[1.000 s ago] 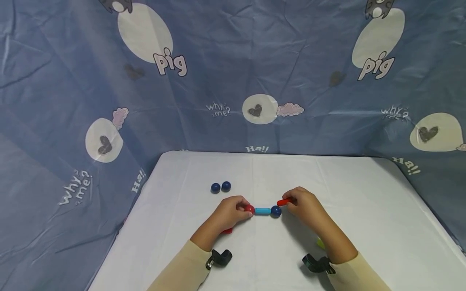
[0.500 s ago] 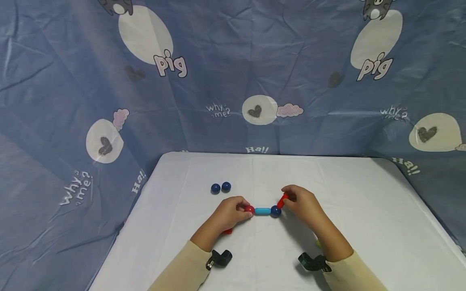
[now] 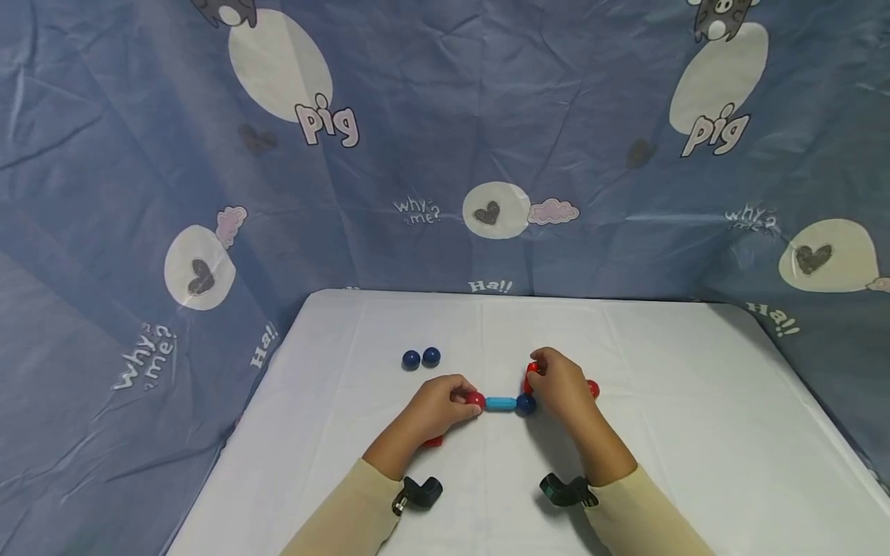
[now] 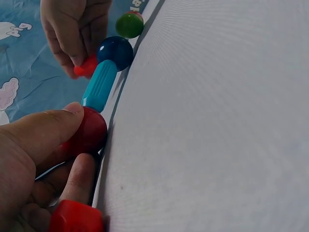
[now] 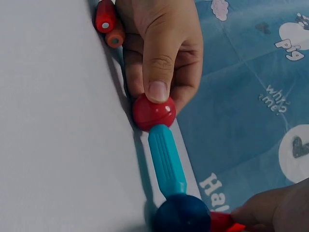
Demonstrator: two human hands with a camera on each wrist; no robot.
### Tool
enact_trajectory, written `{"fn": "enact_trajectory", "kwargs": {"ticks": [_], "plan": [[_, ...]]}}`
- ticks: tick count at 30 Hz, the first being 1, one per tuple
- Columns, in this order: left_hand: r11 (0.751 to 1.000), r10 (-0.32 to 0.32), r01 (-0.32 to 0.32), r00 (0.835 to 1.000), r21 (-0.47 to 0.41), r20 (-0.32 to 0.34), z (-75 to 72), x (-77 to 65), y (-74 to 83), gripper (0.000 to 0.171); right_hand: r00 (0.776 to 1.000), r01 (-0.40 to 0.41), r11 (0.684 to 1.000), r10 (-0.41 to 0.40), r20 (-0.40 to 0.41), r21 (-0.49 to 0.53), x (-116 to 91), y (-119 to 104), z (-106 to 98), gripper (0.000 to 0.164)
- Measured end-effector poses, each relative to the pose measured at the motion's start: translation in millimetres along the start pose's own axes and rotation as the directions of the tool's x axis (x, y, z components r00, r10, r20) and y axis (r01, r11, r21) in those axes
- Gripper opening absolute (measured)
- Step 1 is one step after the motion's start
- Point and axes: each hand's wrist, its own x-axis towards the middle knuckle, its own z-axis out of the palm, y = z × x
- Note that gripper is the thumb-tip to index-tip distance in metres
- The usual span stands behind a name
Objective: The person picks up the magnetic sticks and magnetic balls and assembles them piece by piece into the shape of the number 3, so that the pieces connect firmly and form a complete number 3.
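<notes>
My left hand (image 3: 436,407) pinches a red ball (image 3: 476,400) between thumb and fingers. From that ball a light blue rod (image 3: 500,404) runs right to a dark blue ball (image 3: 524,405), joined end to end. My right hand (image 3: 565,386) pinches a red rod (image 3: 531,380), which stands away from me at the far side of the blue ball. In the right wrist view, the red rod (image 5: 221,221) meets the blue ball (image 5: 182,213); whether it is fixed there I cannot tell. The right fingertips are partly hidden.
Two dark blue balls (image 3: 421,358) lie farther back on the white table (image 3: 681,401). A red ball (image 3: 592,388) shows beyond my right hand. Beneath my left wrist sits a red piece (image 3: 434,442); the right wrist view shows red (image 5: 105,17) and orange (image 5: 115,37) rods there.
My right hand has moved left, turning the red rod from nearly sideways to pointing away from me beside the blue ball. A red ball has come into view behind it. My left hand stays put.
</notes>
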Motion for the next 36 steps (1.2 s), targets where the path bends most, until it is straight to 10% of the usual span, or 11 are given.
{"fn": "enact_trajectory", "kwargs": {"ticks": [36], "plan": [[1.0,-0.021,0.021,1.0,0.005,-0.005,1.4,0.0,2.4,0.024,0.998,-0.01,1.0,0.011,0.062,-0.016,-8.3,5.3,6.1,0.043]]}}
